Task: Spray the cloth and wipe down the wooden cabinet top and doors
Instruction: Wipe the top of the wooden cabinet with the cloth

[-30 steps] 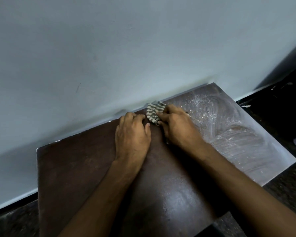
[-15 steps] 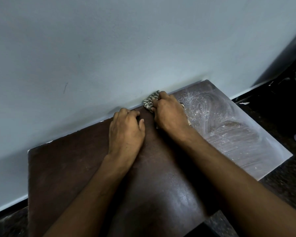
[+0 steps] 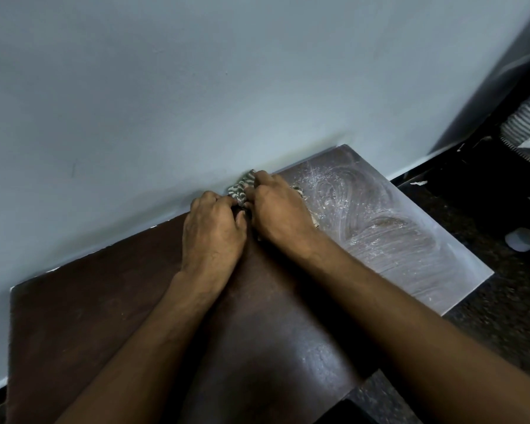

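- We see the dark brown wooden cabinet top (image 3: pixel 110 316) set with its far edge against a pale blue-grey wall (image 3: pixel 196 87).
- The small striped grey-and-white cloth (image 3: pixel 241 187) lies bunched at the far edge of the top, right where wood meets wall, roughly midway along that edge.
- Our right hand (image 3: pixel 276 209) lies over the cloth, fingers curled down onto it and pressing it to the wood; most of the cloth is under the palm, with a crumpled end sticking out past the fingertips toward the wall and a sliver showing at the hand's right side.
- Our left hand (image 3: pixel 211 234) rests just beside it on the top, knuckles bent, fingertips (image 3: pixel 231 203) touching the cloth's near-left end; we cannot tell whether they pinch the fabric or only push against it.
- The two hands touch each other at the thumbs.
- The right part of the top, out to its far-right corner, carries whitish swirled streaks (image 3: pixel 380 228); the left part looks plain dark brown.
- Dark speckled floor (image 3: pixel 502 316) lies off the right edge, with a small pale rounded object (image 3: pixel 522 239) on it.
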`<state>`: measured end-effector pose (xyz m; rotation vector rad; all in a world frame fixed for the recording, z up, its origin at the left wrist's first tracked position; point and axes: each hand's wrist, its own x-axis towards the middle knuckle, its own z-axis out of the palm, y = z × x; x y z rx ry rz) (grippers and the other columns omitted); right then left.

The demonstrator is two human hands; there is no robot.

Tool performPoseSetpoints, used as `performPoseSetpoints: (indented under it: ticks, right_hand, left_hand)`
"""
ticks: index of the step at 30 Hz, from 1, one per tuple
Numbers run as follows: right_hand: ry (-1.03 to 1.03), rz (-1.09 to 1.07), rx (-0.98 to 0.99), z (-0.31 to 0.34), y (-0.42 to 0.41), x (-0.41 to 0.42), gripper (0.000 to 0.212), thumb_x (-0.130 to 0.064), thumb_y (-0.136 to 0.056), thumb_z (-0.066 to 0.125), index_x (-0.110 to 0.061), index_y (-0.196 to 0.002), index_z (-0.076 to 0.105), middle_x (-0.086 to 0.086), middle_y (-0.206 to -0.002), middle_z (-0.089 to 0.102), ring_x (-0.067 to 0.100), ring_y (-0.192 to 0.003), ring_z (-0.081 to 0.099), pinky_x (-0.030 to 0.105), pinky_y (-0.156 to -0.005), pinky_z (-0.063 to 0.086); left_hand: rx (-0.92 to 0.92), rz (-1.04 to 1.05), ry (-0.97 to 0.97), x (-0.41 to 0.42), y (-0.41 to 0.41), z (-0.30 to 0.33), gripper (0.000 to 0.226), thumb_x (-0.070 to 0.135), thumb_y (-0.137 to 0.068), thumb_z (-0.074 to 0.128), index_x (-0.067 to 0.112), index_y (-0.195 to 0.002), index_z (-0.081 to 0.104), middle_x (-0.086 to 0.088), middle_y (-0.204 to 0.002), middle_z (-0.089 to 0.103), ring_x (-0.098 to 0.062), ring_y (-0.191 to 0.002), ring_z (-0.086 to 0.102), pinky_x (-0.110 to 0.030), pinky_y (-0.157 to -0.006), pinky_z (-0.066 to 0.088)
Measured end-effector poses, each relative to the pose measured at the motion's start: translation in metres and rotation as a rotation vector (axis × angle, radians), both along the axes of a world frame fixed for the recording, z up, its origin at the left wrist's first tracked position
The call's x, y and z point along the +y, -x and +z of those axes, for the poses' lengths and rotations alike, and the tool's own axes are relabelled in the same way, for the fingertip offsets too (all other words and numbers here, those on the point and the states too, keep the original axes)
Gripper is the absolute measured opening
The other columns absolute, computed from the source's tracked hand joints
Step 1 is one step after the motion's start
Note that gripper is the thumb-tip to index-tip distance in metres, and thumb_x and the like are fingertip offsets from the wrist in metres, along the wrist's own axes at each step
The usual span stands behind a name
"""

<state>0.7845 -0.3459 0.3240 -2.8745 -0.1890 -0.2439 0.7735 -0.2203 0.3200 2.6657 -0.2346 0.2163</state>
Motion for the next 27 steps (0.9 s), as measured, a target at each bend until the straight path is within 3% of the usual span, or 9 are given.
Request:
performPoseSetpoints:
  ticks: [6, 14, 20, 27]
  right_hand:
    - [0.003, -0.090, 0.003, 0.002, -0.015, -0.015, 0.023, -0.019, -0.096, 0.055, -0.006, -0.110, 0.069, 0.009, -0.123, 0.053, 0.032, -0.110, 0.054, 0.043, -0.085, 0.050]
    - [-0.014, -0.084, 0.006, -0.009, 0.038, -0.027, 0.021, -0.020, -0.096, 0.056, -0.011, -0.109, 0.069, 0.005, -0.114, 0.054, 0.028, -0.106, 0.052, 0.044, -0.086, 0.052]
    - [-0.009, -0.113, 0.012, -0.001, 0.023, -0.026, 0.019, -0.017, -0.095, 0.058, -0.009, -0.107, 0.071, 0.007, -0.125, 0.054, 0.029, -0.107, 0.053, 0.043, -0.085, 0.050]
    - [-0.021, -0.103, 0.015, -0.005, 0.065, -0.036, 0.019, -0.020, -0.096, 0.057, -0.013, -0.108, 0.069, 0.003, -0.112, 0.052, 0.026, -0.106, 0.051, 0.043, -0.086, 0.051]
  left_hand:
    - [-0.003, -0.015, 0.024, -0.007, 0.000, 0.003, 0.031, 0.027, -0.093, 0.061, 0.015, -0.120, 0.068, -0.008, -0.112, 0.059, -0.027, -0.114, 0.051, -0.039, -0.095, 0.046]
    - [-0.016, -0.062, 0.061, -0.020, 0.003, -0.001, 0.028, 0.029, -0.092, 0.061, 0.021, -0.117, 0.069, -0.004, -0.106, 0.059, -0.024, -0.108, 0.053, -0.038, -0.094, 0.046]
    - [-0.020, -0.078, 0.053, -0.021, 0.011, -0.002, 0.026, 0.028, -0.091, 0.063, 0.021, -0.115, 0.070, -0.003, -0.105, 0.060, -0.023, -0.107, 0.053, -0.039, -0.093, 0.047]
    - [-0.013, -0.080, 0.079, -0.023, 0.023, -0.003, 0.026, 0.029, -0.091, 0.064, 0.022, -0.116, 0.068, -0.001, -0.108, 0.059, -0.021, -0.109, 0.052, -0.037, -0.093, 0.047]
